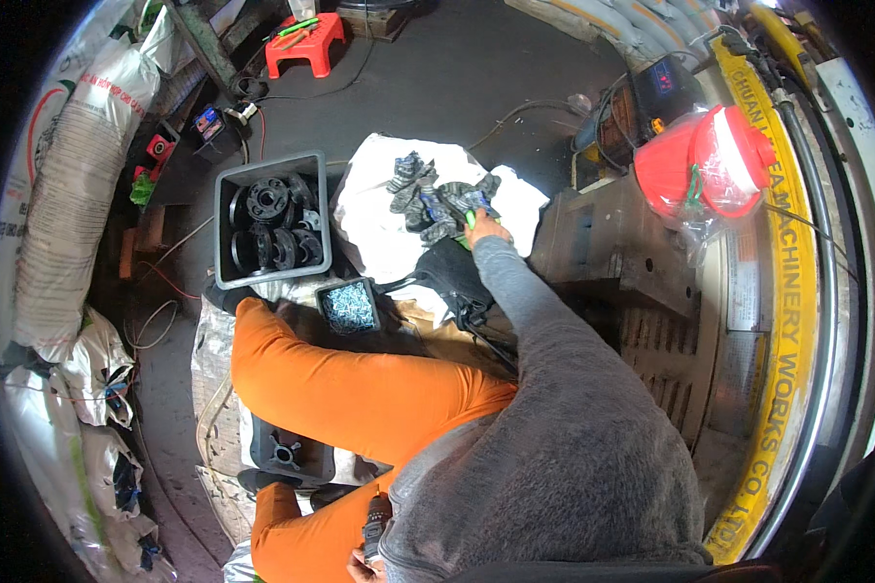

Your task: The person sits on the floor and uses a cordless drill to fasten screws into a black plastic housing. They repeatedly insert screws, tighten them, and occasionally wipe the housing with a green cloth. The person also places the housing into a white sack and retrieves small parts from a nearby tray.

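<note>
My right hand (486, 229) reaches out to a bunch of grey-and-black patterned gloves (439, 202) on a white sack (365, 189). Its fingers are closed around a bright green item (471, 220), whose kind I cannot make out. At the lower edge, my left hand (364, 567) is wrapped round a black cordless drill (376, 525) beside my orange-clad leg; much of that hand is cut off. A grey bin (325, 219) of black round machined parts stands beyond my knee. Close to it is a small tray (373, 295) full of screws.
Between my legs sits a dark tray (316, 466) with a metal spider-shaped part. A black cloth bag (454, 277) lies near my right forearm. To the right are a metal block (593, 243) and a wrapped red plastic item (690, 160). A red stool (311, 51) with tools stands farther off.
</note>
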`<state>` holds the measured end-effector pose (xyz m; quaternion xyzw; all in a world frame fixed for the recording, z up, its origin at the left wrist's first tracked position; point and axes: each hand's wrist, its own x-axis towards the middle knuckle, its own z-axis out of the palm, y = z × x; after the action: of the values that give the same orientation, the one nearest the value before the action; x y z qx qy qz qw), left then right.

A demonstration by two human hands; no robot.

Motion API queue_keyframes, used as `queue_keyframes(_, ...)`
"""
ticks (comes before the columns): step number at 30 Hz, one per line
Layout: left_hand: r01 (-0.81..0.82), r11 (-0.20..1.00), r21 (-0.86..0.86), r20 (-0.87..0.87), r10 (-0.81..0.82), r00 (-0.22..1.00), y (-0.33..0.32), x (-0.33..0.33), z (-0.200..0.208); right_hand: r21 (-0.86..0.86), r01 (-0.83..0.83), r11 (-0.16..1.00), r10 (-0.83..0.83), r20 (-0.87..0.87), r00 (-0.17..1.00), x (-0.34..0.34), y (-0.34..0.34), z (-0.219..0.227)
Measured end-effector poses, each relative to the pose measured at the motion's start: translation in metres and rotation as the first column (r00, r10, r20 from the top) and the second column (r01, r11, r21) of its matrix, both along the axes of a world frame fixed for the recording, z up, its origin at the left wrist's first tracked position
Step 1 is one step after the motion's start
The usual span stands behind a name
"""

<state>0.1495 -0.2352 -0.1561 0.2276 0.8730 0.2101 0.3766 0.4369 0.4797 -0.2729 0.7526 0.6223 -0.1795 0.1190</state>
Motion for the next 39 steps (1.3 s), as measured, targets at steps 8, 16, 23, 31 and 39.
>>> queue_keyframes(8, 0.099, 0.991, -0.092, 0.125, -0.087, 0.988, -0.03, -0.001, -0.004, 0.392, -0.057, 0.918, 0.065, -0.006, 0.998, -0.028, -0.033, 0.041)
queue_keyframes(16, 0.165, 0.986, 0.004, -0.135, -0.163, 0.977, -0.055, 0.011, -0.023, 0.211, -0.767, 0.606, 0.764, 0.11, 0.635, -0.126, -0.008, 0.035)
queue_keyframes(23, 0.001, 0.983, -0.184, -0.252, -0.048, 0.967, 0.041, 0.036, 0.071, -0.024, -0.623, 0.782, 0.622, 0.104, 0.776, -0.115, 0.015, 0.013)
queue_keyframes(31, -0.416, 0.892, 0.18, -0.311, 0.452, 0.836, 0.1, 0.045, 0.077, 0.036, -0.472, 0.881, 0.469, 0.08, 0.88, -0.117, 0.034, 0.012)
queue_keyframes(39, -0.571, 0.76, 0.311, -0.304, 0.649, 0.697, 0.128, 0.052, 0.083, -0.158, -0.479, 0.864, 0.504, 0.263, 0.823, -0.152, 0.055, 0.041)
